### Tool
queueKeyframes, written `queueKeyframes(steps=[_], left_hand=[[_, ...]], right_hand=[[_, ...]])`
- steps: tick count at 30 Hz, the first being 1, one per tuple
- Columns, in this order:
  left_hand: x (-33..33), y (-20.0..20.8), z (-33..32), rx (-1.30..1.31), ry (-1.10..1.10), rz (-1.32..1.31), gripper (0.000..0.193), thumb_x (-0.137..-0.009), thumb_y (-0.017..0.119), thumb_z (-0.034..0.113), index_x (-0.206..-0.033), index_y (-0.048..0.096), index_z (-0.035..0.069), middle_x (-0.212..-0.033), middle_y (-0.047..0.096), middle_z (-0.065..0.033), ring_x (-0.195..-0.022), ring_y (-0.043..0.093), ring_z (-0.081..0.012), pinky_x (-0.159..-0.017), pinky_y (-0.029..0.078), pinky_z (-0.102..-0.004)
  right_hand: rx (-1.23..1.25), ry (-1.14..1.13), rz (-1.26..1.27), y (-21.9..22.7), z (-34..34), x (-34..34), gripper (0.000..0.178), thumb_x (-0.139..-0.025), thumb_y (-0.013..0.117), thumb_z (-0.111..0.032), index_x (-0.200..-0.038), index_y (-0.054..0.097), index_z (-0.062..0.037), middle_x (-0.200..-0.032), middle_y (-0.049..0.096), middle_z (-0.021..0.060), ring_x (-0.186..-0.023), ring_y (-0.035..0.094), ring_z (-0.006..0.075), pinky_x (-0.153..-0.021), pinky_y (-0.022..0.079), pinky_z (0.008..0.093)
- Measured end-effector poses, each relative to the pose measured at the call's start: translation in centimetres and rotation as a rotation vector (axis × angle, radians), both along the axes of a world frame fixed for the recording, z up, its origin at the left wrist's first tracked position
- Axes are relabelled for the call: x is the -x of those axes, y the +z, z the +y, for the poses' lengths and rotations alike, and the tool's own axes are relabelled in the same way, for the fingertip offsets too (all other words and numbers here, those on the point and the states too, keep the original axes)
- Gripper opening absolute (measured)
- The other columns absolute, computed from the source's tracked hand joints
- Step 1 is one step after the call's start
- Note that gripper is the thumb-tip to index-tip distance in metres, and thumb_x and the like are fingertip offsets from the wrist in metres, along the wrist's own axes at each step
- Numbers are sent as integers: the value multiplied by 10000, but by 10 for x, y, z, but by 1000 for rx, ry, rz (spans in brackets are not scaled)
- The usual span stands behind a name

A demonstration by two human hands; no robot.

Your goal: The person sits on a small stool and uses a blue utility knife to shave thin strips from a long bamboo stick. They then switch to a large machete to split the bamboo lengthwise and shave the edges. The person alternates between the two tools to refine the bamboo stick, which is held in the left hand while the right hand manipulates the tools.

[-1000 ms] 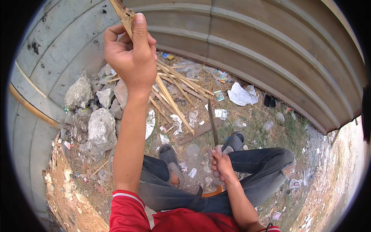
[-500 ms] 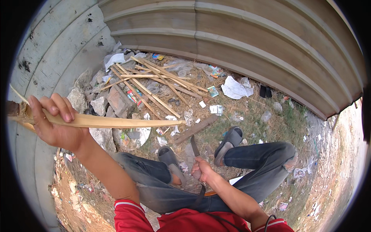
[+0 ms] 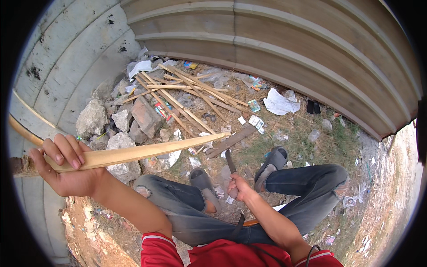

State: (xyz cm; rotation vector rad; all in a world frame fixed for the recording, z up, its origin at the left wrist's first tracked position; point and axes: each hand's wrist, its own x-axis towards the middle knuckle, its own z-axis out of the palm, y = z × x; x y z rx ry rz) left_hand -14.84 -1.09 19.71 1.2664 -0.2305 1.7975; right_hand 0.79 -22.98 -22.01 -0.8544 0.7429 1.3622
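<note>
While the ribbed brown sheet-metal wall (image 3: 289, 49) was cut off by the upper edge, the loose heap of thin, pale wooden sticks (image 3: 178, 103) lay below it, its undermost pieces partly covered. The long, tapering, pale yellow wooden strip (image 3: 147, 151) extended rightward from the left hand (image 3: 66, 168), above the grey rocks (image 3: 121, 155); its rough brown butt was lost at the dark left rim. The left hand pinched the strip between thumb and curled fingers. The short dark-bladed knife (image 3: 231, 163) stood tip upward in the right hand (image 3: 240, 186), which was closed around the handle and concealed part of it.
</note>
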Motion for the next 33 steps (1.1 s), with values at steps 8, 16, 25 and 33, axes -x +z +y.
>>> queueKeyframes(steps=[8,16,25,33], left_hand=[[-86,-24,-3,101,82,103,131,-999,595,130,-918,531,51,-574,415,-15,-356,345,-76,-334,241,-205],[-138,-14,-19,68,81,135,161,-942,684,111,-925,540,42,-547,444,-16,-367,385,-72,-346,255,-213],[-167,-37,-14,81,76,383,324,-1022,578,326,-997,574,3,-552,462,-12,-435,428,-72,-416,314,-217],[-172,-124,20,244,-169,375,418,-1072,471,373,-781,489,74,-520,343,21,-415,266,-60,-415,212,-220]], right_hand=[[157,-104,-343,58,-41,29,188,-943,606,-228,-891,486,-92,-659,428,-4,-477,407,121,-466,408,339],[88,-62,-485,97,-57,5,192,-930,623,-194,-844,486,-90,-623,418,-4,-452,395,117,-437,370,318],[78,99,-701,85,-43,20,147,-927,635,-152,-882,560,-34,-618,476,10,-457,448,112,-412,361,280],[218,397,-1009,20,-8,10,254,-870,656,-228,-837,620,21,-636,595,82,-531,572,171,-499,432,360]])
